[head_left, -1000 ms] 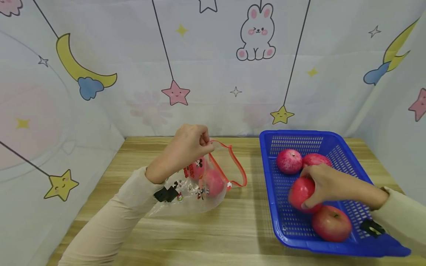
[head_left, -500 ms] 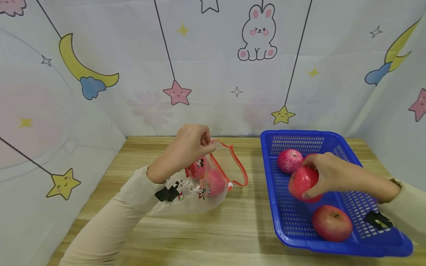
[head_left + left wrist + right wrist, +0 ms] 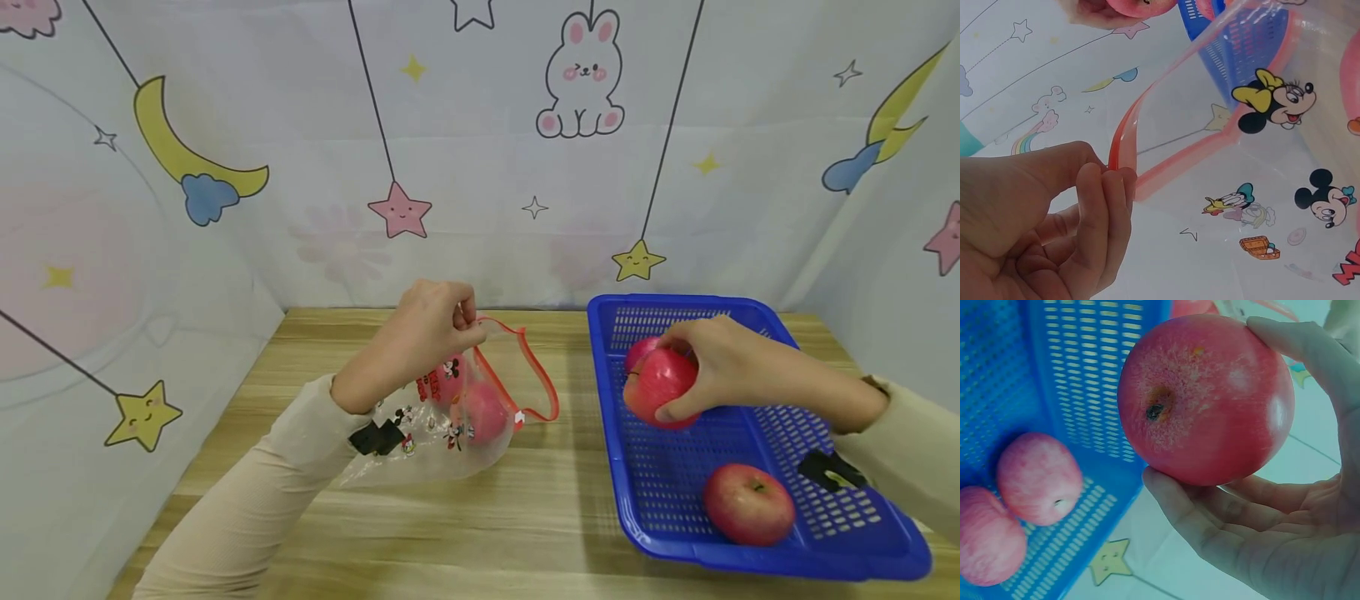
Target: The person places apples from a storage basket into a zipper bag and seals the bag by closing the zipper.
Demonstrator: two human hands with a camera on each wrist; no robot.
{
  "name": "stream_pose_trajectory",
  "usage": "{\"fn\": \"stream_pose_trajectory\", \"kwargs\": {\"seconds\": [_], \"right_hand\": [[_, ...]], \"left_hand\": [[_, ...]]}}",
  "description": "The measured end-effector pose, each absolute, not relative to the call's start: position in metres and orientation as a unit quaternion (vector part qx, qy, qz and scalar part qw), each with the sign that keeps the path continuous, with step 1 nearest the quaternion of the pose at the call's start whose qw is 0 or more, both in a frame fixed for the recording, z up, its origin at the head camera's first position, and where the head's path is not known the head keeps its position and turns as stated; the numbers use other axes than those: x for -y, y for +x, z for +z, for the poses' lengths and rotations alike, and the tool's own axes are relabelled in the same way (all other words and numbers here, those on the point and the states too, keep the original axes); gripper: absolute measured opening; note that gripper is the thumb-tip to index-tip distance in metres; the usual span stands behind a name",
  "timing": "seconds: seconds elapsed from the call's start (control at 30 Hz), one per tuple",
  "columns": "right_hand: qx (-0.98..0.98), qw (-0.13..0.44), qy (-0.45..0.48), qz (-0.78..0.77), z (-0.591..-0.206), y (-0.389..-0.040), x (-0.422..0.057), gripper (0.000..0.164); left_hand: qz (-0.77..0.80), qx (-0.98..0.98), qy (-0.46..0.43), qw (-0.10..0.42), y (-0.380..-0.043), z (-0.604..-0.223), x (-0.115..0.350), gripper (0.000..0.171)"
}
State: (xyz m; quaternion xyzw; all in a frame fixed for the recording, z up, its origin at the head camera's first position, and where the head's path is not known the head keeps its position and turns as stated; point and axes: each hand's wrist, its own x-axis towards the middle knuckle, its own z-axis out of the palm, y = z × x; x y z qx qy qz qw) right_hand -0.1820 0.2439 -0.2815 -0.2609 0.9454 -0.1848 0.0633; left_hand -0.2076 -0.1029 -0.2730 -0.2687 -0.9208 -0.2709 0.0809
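Observation:
My left hand [image 3: 438, 325] pinches the red-trimmed rim of a clear plastic bag [image 3: 427, 458] printed with cartoon characters. The bag's mouth gapes toward the right, and red apples [image 3: 486, 412] show through its side. In the left wrist view, thumb and fingers grip the red edge [image 3: 1124, 147]. My right hand [image 3: 716, 362] holds a red apple [image 3: 660, 387] between thumb and fingers, above the blue basket [image 3: 618, 500]. The right wrist view shows this apple [image 3: 1210, 400] with its dark blossom end toward the camera. Behind it in the head view, another apple [image 3: 639, 352] is partly covered.
One apple [image 3: 748, 504] lies at the basket's near end. Two apples lie together in the right wrist view, one of them a pinkish apple [image 3: 1040, 478]. Basket and bag stand on a wooden table [image 3: 480, 533], with a printed white cloth [image 3: 480, 150] behind and at both sides.
My right hand has lifted the apple from beside the near apple and carried it up and toward the basket's left side. The left hand and bag have stayed put.

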Motion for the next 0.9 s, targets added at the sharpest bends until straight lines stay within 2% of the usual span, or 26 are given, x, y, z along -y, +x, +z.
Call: {"fn": "stream_pose_trajectory", "kwargs": {"seconds": [0.3,0.6,0.9], "right_hand": [[-0.941,0.057,-0.267,-0.202,-0.267,-0.188,-0.219,0.07],[-0.935,0.061,-0.27,-0.22,-0.262,-0.197,-0.192,0.072],[-0.927,0.049,-0.285,-0.239,-0.263,-0.205,-0.168,0.062]], "left_hand": [[-0.276,0.92,-0.269,0.073,-0.206,-0.272,0.104,0.017],[-0.28,0.917,-0.273,0.077,-0.205,-0.272,0.106,0.018],[-0.283,0.916,-0.272,0.079,-0.205,-0.273,0.105,0.018]]}}
